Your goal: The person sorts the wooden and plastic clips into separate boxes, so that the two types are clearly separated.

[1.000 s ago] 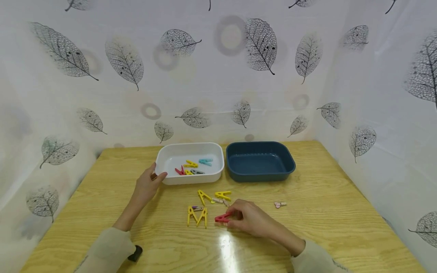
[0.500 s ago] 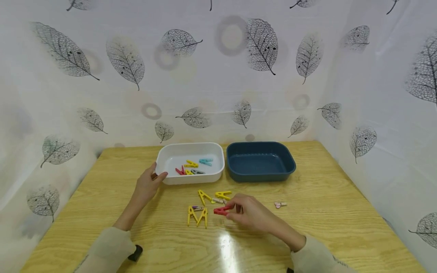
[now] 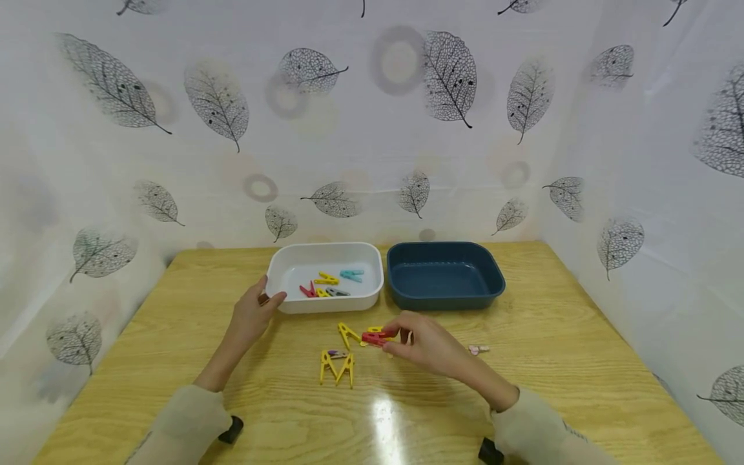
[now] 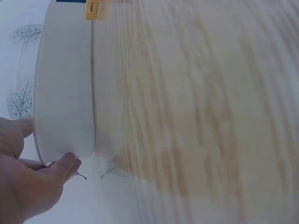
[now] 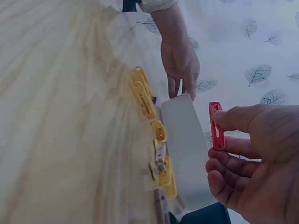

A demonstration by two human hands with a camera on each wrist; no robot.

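Observation:
My right hand (image 3: 424, 342) pinches a red clothespin (image 5: 217, 126) between thumb and fingers, lifted above the table. Below it lie a yellow clothespin (image 3: 347, 335) and others partly covered by the hand. In the head view, my left hand (image 3: 251, 316) grips the near left corner of a white plastic basin (image 3: 325, 305), thumb in front and fingers at the side. Inside the basin are yellow, red, grey and light blue clothespins (image 3: 351, 276). Two more yellow clothespins (image 3: 345, 371) lie on the table, with a small purple-tipped clip (image 3: 336, 354) behind them.
A dark blue basin (image 3: 444, 302) stands right of the white one, with nothing seen inside. A small pinkish clip (image 3: 479, 349) lies on the wooden table (image 3: 558, 361) to the right. A leaf-print curtain (image 3: 360, 142) closes off the back and sides.
My right hand has lifted the red clothespin off the table and moved it away from me, over the yellow clothespins. My left hand stays at the white basin's corner.

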